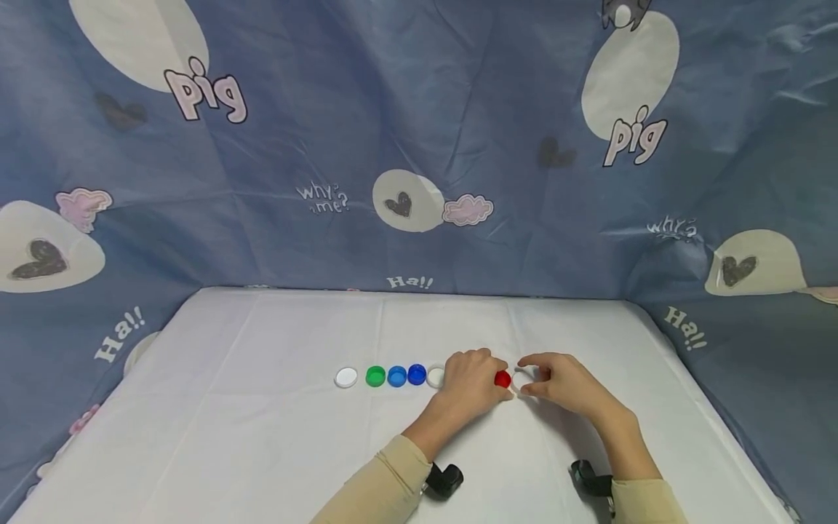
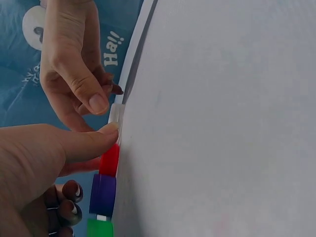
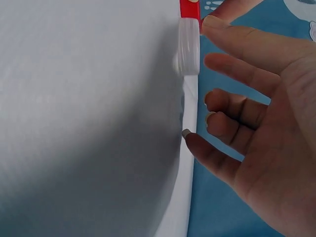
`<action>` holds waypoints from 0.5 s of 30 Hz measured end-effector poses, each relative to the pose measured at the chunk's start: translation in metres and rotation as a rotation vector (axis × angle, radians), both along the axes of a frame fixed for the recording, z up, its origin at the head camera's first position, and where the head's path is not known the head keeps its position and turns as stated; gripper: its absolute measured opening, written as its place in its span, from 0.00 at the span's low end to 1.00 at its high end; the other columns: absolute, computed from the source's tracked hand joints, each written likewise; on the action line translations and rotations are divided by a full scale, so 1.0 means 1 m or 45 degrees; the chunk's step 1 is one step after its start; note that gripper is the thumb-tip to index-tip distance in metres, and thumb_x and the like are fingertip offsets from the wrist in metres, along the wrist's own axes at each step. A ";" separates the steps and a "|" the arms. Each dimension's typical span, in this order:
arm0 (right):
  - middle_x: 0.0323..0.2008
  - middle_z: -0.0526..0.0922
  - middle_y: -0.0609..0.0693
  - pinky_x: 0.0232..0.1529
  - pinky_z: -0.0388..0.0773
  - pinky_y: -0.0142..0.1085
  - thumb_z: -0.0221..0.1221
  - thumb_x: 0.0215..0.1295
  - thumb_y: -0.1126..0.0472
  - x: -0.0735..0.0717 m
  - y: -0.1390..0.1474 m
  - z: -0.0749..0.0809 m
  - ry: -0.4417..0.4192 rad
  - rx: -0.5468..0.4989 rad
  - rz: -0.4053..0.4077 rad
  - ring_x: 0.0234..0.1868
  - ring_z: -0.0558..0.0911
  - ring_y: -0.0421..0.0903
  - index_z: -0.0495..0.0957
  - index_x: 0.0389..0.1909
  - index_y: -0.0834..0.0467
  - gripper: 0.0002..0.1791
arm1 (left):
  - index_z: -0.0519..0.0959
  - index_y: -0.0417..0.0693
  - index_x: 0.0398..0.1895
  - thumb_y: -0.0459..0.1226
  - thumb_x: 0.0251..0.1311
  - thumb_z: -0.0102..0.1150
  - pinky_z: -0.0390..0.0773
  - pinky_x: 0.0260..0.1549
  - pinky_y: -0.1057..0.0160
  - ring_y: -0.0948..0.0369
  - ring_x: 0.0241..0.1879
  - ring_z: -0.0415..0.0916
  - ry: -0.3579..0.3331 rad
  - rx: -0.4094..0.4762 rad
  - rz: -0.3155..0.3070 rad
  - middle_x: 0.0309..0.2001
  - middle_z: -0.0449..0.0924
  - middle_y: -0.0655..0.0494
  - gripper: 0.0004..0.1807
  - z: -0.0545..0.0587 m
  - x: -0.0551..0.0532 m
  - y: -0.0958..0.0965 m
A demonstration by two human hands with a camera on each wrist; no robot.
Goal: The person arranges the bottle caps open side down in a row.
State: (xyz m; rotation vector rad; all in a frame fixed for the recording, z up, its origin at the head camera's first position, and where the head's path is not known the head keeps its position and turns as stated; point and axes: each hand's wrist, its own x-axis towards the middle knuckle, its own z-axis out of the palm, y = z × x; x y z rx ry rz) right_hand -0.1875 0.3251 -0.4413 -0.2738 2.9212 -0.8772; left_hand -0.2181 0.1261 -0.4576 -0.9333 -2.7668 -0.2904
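Observation:
Small round bottle caps stand in a row on a white-covered table. My left hand [image 1: 468, 380] is over the row's right part, its thumb and index finger on either side of a red cap [image 2: 109, 160]. The thumb tip lies close to where the red cap meets a clear whitish cap [image 3: 188, 47]. At the row's right end, my right hand [image 1: 568, 384] has its thumb and index finger spread around the clear cap, apparently without gripping it; its other fingers are loosely bent. A dark blue-purple cap [image 2: 102, 194] and a green cap [image 2: 100, 228] sit beside the red one, under my left hand.
Further left in the row are a white cap [image 1: 345, 377], a green cap [image 1: 375, 376], a light blue cap [image 1: 396, 376], a blue cap [image 1: 416, 374] and a partly covered white cap [image 1: 435, 376]. A blue printed cloth [image 1: 419, 131] hangs behind and beside the table [image 1: 262, 437].

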 end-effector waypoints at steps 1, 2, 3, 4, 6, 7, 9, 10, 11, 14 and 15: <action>0.19 0.70 0.44 0.24 0.65 0.31 0.71 0.54 0.59 -0.001 -0.001 0.001 -0.002 0.005 -0.008 0.21 0.67 0.39 0.83 0.52 0.54 0.22 | 0.87 0.67 0.42 0.59 0.47 0.72 0.66 0.24 0.65 0.63 0.28 0.77 -0.004 0.005 0.003 0.30 0.80 0.62 0.19 0.001 0.000 -0.001; 0.19 0.70 0.44 0.24 0.65 0.31 0.71 0.54 0.59 -0.001 -0.003 0.001 0.001 0.012 -0.006 0.21 0.67 0.39 0.83 0.52 0.54 0.22 | 0.87 0.66 0.42 0.59 0.47 0.72 0.66 0.25 0.65 0.63 0.29 0.77 -0.008 0.009 0.006 0.30 0.81 0.62 0.20 0.001 0.000 -0.002; 0.19 0.70 0.44 0.24 0.65 0.31 0.71 0.54 0.59 -0.002 -0.004 0.001 0.004 0.021 -0.009 0.21 0.67 0.39 0.84 0.51 0.53 0.21 | 0.87 0.66 0.43 0.59 0.47 0.72 0.66 0.25 0.65 0.63 0.29 0.77 -0.013 0.013 0.008 0.31 0.81 0.62 0.20 0.002 -0.001 -0.003; 0.19 0.70 0.44 0.24 0.65 0.31 0.71 0.54 0.59 -0.002 -0.005 0.002 0.010 0.031 -0.009 0.22 0.67 0.40 0.84 0.51 0.53 0.21 | 0.87 0.66 0.43 0.59 0.47 0.72 0.67 0.25 0.65 0.63 0.29 0.77 -0.019 0.017 0.010 0.31 0.81 0.62 0.20 0.002 -0.001 -0.004; 0.19 0.69 0.44 0.25 0.65 0.32 0.71 0.53 0.60 -0.003 -0.008 0.002 0.012 0.038 -0.012 0.22 0.67 0.40 0.84 0.50 0.53 0.20 | 0.86 0.65 0.44 0.59 0.48 0.72 0.67 0.26 0.65 0.63 0.30 0.77 -0.026 0.018 0.015 0.32 0.81 0.61 0.20 0.003 -0.001 -0.006; 0.20 0.69 0.44 0.25 0.64 0.32 0.71 0.53 0.60 -0.004 -0.010 0.002 0.010 0.038 -0.013 0.22 0.67 0.40 0.84 0.50 0.53 0.20 | 0.86 0.65 0.44 0.58 0.48 0.72 0.68 0.26 0.65 0.63 0.30 0.77 -0.031 0.018 0.018 0.32 0.81 0.62 0.20 0.003 -0.001 -0.007; 0.20 0.70 0.45 0.25 0.65 0.32 0.71 0.53 0.60 -0.005 -0.013 0.001 0.006 0.040 -0.002 0.23 0.67 0.40 0.84 0.50 0.54 0.20 | 0.87 0.65 0.44 0.58 0.48 0.72 0.68 0.26 0.65 0.63 0.30 0.77 -0.042 0.021 0.023 0.32 0.81 0.62 0.20 0.003 -0.001 -0.009; 0.20 0.70 0.45 0.25 0.65 0.32 0.71 0.53 0.61 -0.005 -0.015 0.001 -0.001 0.038 -0.002 0.23 0.67 0.40 0.84 0.50 0.54 0.20 | 0.87 0.65 0.44 0.58 0.48 0.72 0.68 0.26 0.65 0.63 0.30 0.77 -0.047 0.023 0.025 0.32 0.81 0.62 0.20 0.003 -0.001 -0.010; 0.20 0.70 0.45 0.25 0.65 0.32 0.70 0.53 0.61 -0.006 -0.017 0.001 -0.009 0.035 -0.004 0.23 0.68 0.41 0.84 0.50 0.54 0.20 | 0.87 0.65 0.44 0.58 0.48 0.72 0.67 0.26 0.65 0.63 0.30 0.77 -0.049 0.021 0.025 0.31 0.81 0.62 0.20 0.003 -0.001 -0.011; 0.21 0.72 0.46 0.25 0.65 0.34 0.71 0.52 0.62 -0.007 -0.022 0.000 -0.018 0.047 -0.011 0.23 0.69 0.42 0.85 0.49 0.54 0.20 | 0.87 0.64 0.43 0.58 0.48 0.72 0.66 0.26 0.66 0.63 0.29 0.76 -0.046 0.028 0.024 0.30 0.81 0.62 0.20 0.002 0.000 -0.014; 0.21 0.73 0.46 0.26 0.66 0.34 0.71 0.52 0.61 -0.007 -0.024 0.000 -0.022 0.060 -0.023 0.24 0.69 0.42 0.85 0.49 0.54 0.20 | 0.87 0.64 0.43 0.58 0.48 0.72 0.65 0.25 0.66 0.63 0.28 0.75 -0.039 0.030 0.023 0.30 0.80 0.62 0.20 0.002 0.000 -0.015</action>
